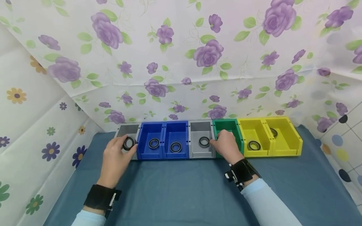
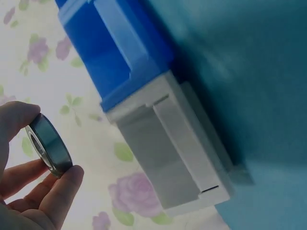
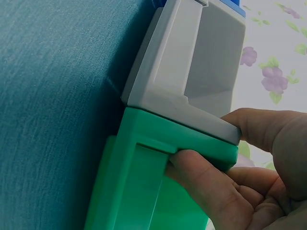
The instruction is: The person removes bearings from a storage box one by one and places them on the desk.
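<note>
My left hand [image 1: 116, 157] pinches a ball bearing [image 1: 128, 148] between thumb and fingers, above the left grey bin [image 1: 120, 129]. In the left wrist view, the same bearing [image 2: 53, 143] stands tilted on edge, apart from the bin. My right hand [image 1: 227, 145] grips the adjoining walls of the green bin [image 1: 241, 138] and the middle grey bin [image 1: 195, 126]. The right wrist view shows its thumb on the grey side and other fingers inside the green bin [image 3: 129, 148]. A bearing [image 1: 203, 146] lies in that grey bin, close to the thumb. My right hand hides much of the green bin's inside.
Two blue bins [image 1: 151, 127] [image 1: 175, 127] hold a bearing each. Two yellow bins [image 1: 251, 125] [image 1: 282, 128] at the right also hold one each, the far one partly hidden. The row stands on a blue-grey cloth [image 1: 181, 188] against a flowered backdrop [image 1: 181, 103].
</note>
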`<state>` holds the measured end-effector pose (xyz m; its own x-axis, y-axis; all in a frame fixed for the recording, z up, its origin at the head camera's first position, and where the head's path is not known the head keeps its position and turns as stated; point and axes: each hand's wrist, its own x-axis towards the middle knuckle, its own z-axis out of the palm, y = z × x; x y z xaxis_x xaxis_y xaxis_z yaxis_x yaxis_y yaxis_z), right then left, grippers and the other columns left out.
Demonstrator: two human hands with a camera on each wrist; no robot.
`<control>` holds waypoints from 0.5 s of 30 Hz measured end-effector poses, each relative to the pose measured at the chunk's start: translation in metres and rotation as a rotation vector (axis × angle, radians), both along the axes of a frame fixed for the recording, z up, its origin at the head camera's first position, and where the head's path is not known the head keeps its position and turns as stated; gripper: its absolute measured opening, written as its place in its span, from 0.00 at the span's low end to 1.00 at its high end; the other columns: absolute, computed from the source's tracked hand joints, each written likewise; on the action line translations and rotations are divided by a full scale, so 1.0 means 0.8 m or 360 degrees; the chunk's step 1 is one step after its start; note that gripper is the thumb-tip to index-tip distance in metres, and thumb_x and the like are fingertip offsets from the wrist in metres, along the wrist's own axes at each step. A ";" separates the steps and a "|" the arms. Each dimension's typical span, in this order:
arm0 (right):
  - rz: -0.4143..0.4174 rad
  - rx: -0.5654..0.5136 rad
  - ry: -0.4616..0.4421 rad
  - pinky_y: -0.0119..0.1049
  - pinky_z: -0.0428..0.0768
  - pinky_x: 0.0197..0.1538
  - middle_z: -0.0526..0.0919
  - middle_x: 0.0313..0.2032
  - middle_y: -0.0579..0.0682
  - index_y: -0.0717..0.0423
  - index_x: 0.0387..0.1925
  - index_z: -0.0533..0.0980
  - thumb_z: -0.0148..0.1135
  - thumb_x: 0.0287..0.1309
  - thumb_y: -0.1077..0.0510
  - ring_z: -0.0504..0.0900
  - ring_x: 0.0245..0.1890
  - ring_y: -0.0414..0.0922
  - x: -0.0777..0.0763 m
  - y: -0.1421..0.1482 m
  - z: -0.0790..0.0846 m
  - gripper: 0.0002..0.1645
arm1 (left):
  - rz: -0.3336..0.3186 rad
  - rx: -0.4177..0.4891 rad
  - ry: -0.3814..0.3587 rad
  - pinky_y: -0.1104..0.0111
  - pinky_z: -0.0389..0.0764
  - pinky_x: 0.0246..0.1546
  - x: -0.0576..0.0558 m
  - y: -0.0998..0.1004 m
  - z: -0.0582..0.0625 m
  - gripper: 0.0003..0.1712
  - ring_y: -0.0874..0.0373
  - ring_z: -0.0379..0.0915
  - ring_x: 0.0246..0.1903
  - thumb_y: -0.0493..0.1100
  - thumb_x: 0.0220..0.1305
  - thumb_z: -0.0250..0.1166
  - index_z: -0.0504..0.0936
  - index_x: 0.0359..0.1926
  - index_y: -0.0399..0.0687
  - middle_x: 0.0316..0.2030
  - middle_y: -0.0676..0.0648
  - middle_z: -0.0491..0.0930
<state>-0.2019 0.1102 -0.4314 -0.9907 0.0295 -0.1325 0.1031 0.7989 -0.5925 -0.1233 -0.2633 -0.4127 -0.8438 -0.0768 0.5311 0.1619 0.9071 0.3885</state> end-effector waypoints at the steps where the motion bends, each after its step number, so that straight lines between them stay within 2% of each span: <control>1: -0.0001 -0.0001 -0.0004 0.30 0.57 0.11 0.51 0.10 0.43 0.51 0.07 0.59 0.63 0.53 0.48 0.57 0.07 0.41 0.000 0.000 0.000 0.29 | -0.0014 -0.0008 -0.0005 0.52 0.78 0.40 0.004 0.002 -0.001 0.31 0.46 0.74 0.44 0.51 0.53 0.69 0.75 0.55 0.39 0.45 0.38 0.77; 7: -0.0008 -0.0001 -0.0016 0.30 0.58 0.11 0.52 0.09 0.43 0.51 0.07 0.59 0.62 0.53 0.48 0.58 0.07 0.41 0.000 0.000 0.001 0.29 | -0.0060 -0.0080 -0.0098 0.53 0.79 0.39 0.023 0.004 -0.019 0.31 0.47 0.75 0.42 0.50 0.50 0.70 0.77 0.52 0.38 0.44 0.38 0.76; 15: -0.0015 0.0012 -0.0025 0.30 0.57 0.12 0.51 0.10 0.43 0.51 0.07 0.59 0.62 0.53 0.48 0.58 0.07 0.41 0.000 0.000 0.002 0.29 | -0.0084 -0.0119 -0.0245 0.54 0.79 0.39 0.037 0.008 -0.043 0.29 0.48 0.75 0.41 0.50 0.47 0.72 0.78 0.48 0.39 0.41 0.41 0.77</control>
<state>-0.2020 0.1102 -0.4301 -0.9882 0.0398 -0.1481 0.1199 0.8025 -0.5844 -0.0940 -0.2569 -0.4473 -0.9174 0.0045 0.3981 0.1540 0.9262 0.3443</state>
